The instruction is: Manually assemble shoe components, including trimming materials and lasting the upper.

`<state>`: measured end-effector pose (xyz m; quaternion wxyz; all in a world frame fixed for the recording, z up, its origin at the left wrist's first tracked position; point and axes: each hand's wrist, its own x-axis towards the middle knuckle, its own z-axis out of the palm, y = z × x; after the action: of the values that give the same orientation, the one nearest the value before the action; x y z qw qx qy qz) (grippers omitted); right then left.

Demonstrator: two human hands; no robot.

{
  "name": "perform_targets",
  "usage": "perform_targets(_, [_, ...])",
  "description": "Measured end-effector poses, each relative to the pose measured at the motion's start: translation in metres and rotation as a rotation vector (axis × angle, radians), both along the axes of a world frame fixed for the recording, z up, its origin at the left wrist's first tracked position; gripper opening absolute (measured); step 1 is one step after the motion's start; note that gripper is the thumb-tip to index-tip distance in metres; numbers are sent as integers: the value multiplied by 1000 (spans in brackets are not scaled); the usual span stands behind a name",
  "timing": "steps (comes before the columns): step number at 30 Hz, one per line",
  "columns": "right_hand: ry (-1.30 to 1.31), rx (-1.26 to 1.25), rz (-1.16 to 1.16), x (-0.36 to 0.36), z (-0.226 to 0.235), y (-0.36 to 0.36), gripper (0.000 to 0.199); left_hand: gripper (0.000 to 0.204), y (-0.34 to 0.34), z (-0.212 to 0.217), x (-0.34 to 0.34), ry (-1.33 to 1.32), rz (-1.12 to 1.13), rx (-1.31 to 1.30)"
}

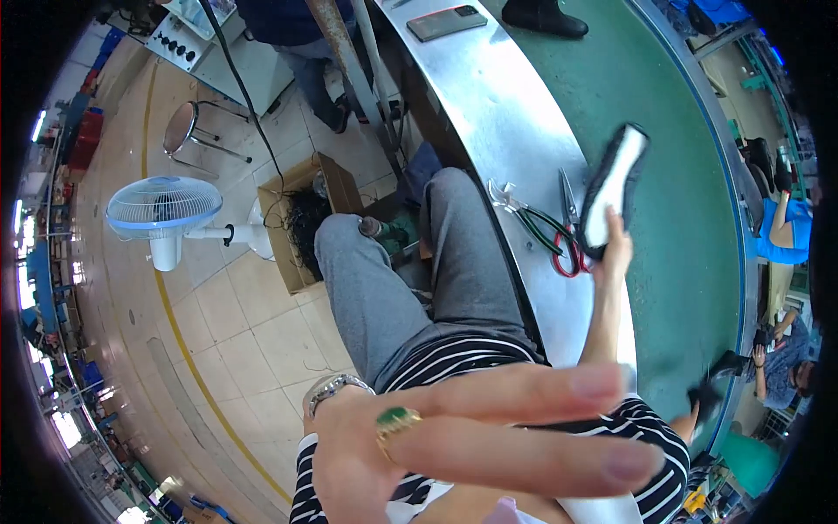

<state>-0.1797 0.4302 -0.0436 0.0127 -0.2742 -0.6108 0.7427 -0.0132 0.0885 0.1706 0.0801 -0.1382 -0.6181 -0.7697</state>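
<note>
Left hand (393, 450) looms near lens, two fingers straight, the rest hidden (holding anything? can't tell). Right hand (616, 251) closed round the lower end of a blurred white-faced, dark-rimmed shoe (614, 183), beside the table (563, 319); long axis runs up-frame, leaning right.

From the wearer's head, the wide fisheye view looks steeply down over grey trousers (375, 288), with the metal bench (497, 96) on its right and tiled floor (236, 371) on its left. The left hand (375, 450) sits very near the lens; the bent, distant edges seem to show more workshop.
</note>
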Motion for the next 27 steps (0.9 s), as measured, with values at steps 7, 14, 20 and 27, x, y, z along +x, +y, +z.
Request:
perform_targets(7, [240,1092,3,-64,5,52,65,38,4,31,-25,-122,77,219])
perform_targets(14, [469,965,296,-167,27,-33,48,16,29,55,-98,-290,165,434])
perform_targets(20, [604,883,518,-337,21,-137,49,19,5,71,-129,-246,178,541])
perform_targets(27, [840,1438,331,-503,-18,-150,55,25,14,83,-186,8,-46,625])
